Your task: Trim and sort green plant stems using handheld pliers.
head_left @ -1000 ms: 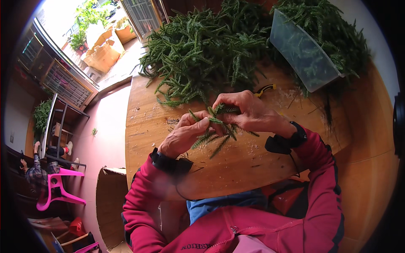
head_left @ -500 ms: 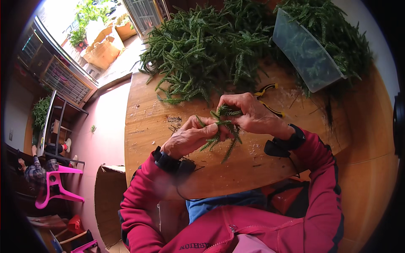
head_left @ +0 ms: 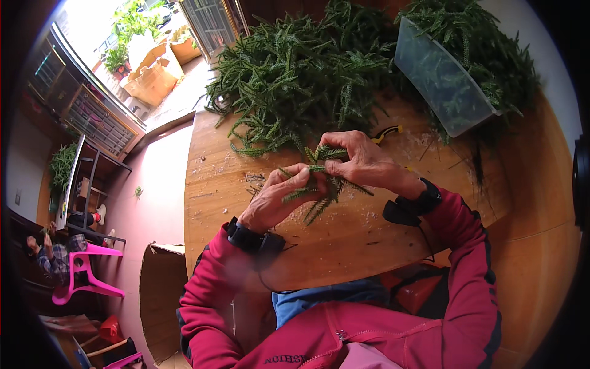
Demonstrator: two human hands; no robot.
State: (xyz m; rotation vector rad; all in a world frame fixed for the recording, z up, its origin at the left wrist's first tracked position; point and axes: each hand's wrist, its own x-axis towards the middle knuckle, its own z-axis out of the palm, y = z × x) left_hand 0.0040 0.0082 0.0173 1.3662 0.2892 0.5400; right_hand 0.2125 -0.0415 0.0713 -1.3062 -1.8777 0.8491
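Both hands meet over the middle of the wooden table (head_left: 246, 203), around one small artificial pine sprig (head_left: 322, 197) with several green needled twigs. My left hand (head_left: 279, 195) pinches the sprig from the left, thumb and fingers together at its centre. From the right, my right hand (head_left: 362, 163) grips it with thumb and curled index finger. Some twigs spread out below the fingers. Just beyond my right hand lie black-and-yellow pliers (head_left: 388, 131), partly hidden by that hand.
A big heap of green pine sprigs (head_left: 295, 80) covers the table's far side. At far right, a clear plastic bin (head_left: 445, 86) lies tipped among more sprigs. An open cardboard box (head_left: 161, 301) stands left of the table. A person (head_left: 58, 255) sits on a pink chair (head_left: 92, 277) farther left.
The sprig has turned between my fingers, and its twigs point differently. My right hand has shifted slightly, covering more of the pliers. The seated person's hands have come up.
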